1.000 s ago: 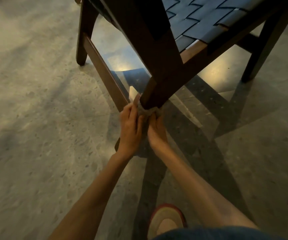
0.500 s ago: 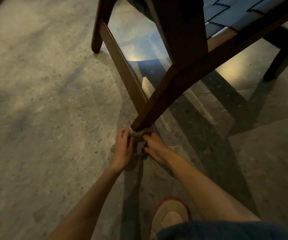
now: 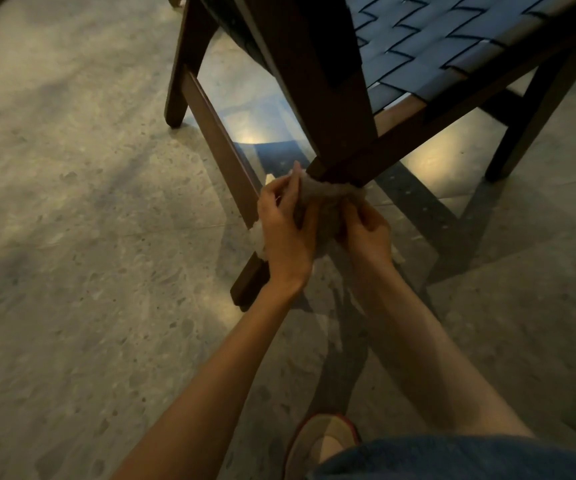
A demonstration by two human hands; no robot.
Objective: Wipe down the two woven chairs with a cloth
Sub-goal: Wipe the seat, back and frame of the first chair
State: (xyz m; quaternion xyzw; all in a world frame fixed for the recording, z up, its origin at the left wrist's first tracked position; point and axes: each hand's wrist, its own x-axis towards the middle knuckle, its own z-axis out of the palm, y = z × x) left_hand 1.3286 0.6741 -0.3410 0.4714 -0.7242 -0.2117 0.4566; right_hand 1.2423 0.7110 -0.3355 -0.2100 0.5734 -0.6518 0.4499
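A dark wooden chair (image 3: 317, 81) with a grey-blue woven seat (image 3: 432, 43) fills the top of the head view. A pale grey cloth (image 3: 328, 194) is wrapped around its near leg, about halfway down. My left hand (image 3: 285, 233) grips the cloth on the left side of the leg. My right hand (image 3: 366, 230) grips it on the right side. The part of the leg under the cloth and hands is hidden; its foot (image 3: 245, 292) shows below my left wrist. Only one chair is in view.
A low side rail (image 3: 217, 143) runs from the near leg back to the far left leg (image 3: 182, 81). The right leg (image 3: 518, 143) stands further off. Speckled grey stone floor (image 3: 72, 237) lies all around. My shoe (image 3: 321, 441) and knee sit at the bottom edge.
Both hands slid the cloth down to the leg's foot half a second ago, then back up the leg to about mid-height now.
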